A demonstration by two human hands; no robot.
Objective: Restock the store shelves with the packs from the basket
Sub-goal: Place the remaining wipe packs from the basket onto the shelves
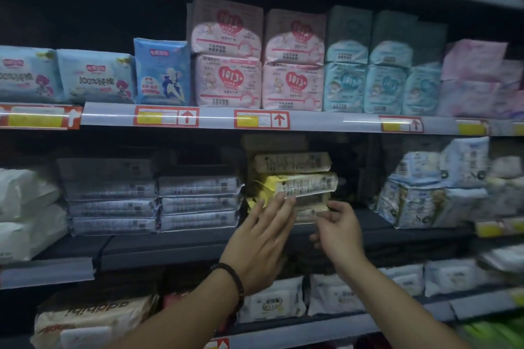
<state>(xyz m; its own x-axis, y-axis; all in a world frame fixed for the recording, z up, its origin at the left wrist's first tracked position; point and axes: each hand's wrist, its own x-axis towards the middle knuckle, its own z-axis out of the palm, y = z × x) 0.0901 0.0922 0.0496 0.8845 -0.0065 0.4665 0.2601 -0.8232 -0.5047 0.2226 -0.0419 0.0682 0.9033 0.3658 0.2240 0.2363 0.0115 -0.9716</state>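
Note:
A stack of flat yellow packs (295,181) lies on the middle shelf (170,249), barcode sides facing out. My left hand (263,238) reaches up with straight fingers, and its fingertips touch the front of the stack's lower packs. My right hand (337,232) hovers just right of it with loosely curled fingers, close to the bottom pack, holding nothing. The basket is out of view.
Grey flat packs (158,201) are stacked left of the yellow ones and white-blue packs (419,195) to the right. The upper shelf (312,122) carries pink packs (226,65) and light blue packs (368,71). Wipes packs (272,303) sit on the shelf below.

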